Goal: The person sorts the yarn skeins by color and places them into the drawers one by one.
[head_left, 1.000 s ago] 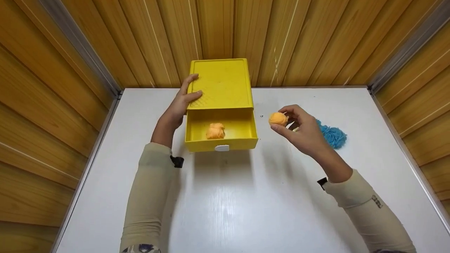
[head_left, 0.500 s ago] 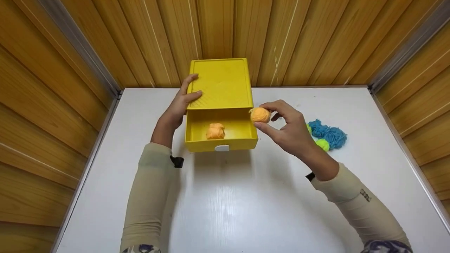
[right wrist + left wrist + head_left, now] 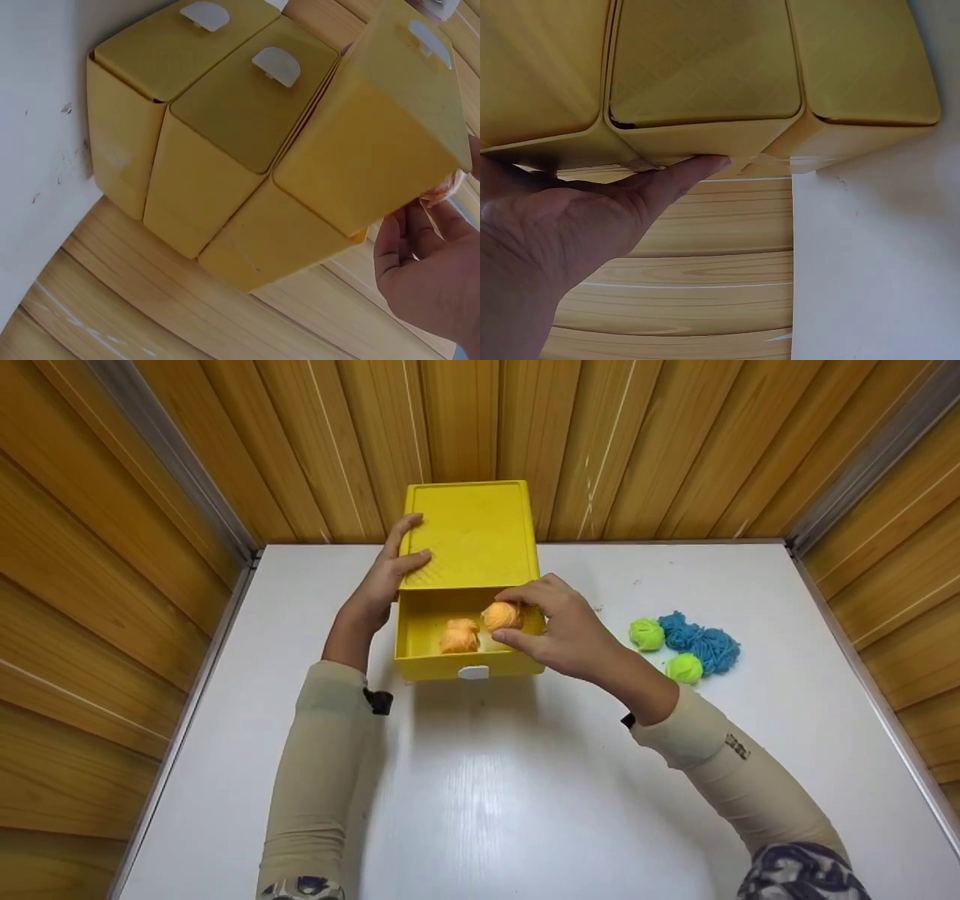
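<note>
A yellow plastic drawer cabinet (image 3: 472,532) stands at the back of the table, its top drawer (image 3: 427,667) pulled out toward the person. My left hand (image 3: 379,585) rests against the cabinet's left side, with thumb and a finger over the top edge. Between thumb and fingertips, my right hand (image 3: 574,630) pinches an orange yarn ball (image 3: 500,616) over the right part of the drawer. Orange yarn (image 3: 459,637) lies inside, left of that ball. In the right wrist view, the drawer's side wall hides most of the held ball (image 3: 444,186).
On the table's right lie two neon-green yarn balls (image 3: 646,634) beside blue yarn (image 3: 712,649). Two lower drawers, shut, with white handles (image 3: 277,66) show in the right wrist view. Wood-patterned walls (image 3: 637,450) enclose the white table (image 3: 487,795) at the back and sides.
My right hand has carried the orange yarn ball leftward, from beside the cabinet to over the drawer. The green balls have come into view behind it. My left hand stays put.
</note>
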Tool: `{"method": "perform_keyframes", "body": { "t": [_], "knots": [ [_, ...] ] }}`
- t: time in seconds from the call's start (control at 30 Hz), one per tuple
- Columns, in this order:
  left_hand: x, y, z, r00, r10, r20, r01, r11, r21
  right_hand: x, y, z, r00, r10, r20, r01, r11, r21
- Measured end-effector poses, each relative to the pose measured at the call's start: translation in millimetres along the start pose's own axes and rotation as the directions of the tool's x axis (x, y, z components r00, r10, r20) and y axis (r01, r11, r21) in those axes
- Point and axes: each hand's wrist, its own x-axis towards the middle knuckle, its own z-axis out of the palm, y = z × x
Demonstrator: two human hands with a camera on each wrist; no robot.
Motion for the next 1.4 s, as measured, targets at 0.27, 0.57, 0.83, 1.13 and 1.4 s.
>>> {"method": "perform_keyframes", "body": {
  "t": [0.27, 0.57, 0.83, 1.13, 1.4],
  "knots": [
    [-0.3, 2.0, 2.0, 1.0, -0.012, -0.01, 0.012, 1.0, 0.02, 11.6, -3.5, 9.8, 0.996, 0.06, 0.07, -0.056, 0.997, -0.053],
    [-1.5, 1.1, 2.1, 1.0, -0.001, -0.017, 0.002, 1.0, 0.031, 19.8, -10.2, 12.8, 0.984, 0.115, 0.133, -0.098, 0.987, -0.125],
    [-1.1, 1.8, 1.2, 1.0, 0.007, -0.014, -0.006, 1.0, 0.026, 18.4, -8.9, 15.6, 0.989, 0.093, 0.117, -0.078, 0.989, -0.125],
    [0.1, -0.3, 1.2, 1.0, 0.011, -0.011, -0.011, 1.0, 0.022, 14.9, -6.0, 17.2, 0.997, 0.02, 0.077, -0.01, 0.991, -0.132],
    [-0.1, 0.6, 0.6, 1.0, -0.001, -0.01, 0.001, 1.0, 0.016, 12.2, -6.2, 21.2, 1.0, 0.001, -0.004, -0.002, 0.993, -0.121]
  ]
}}
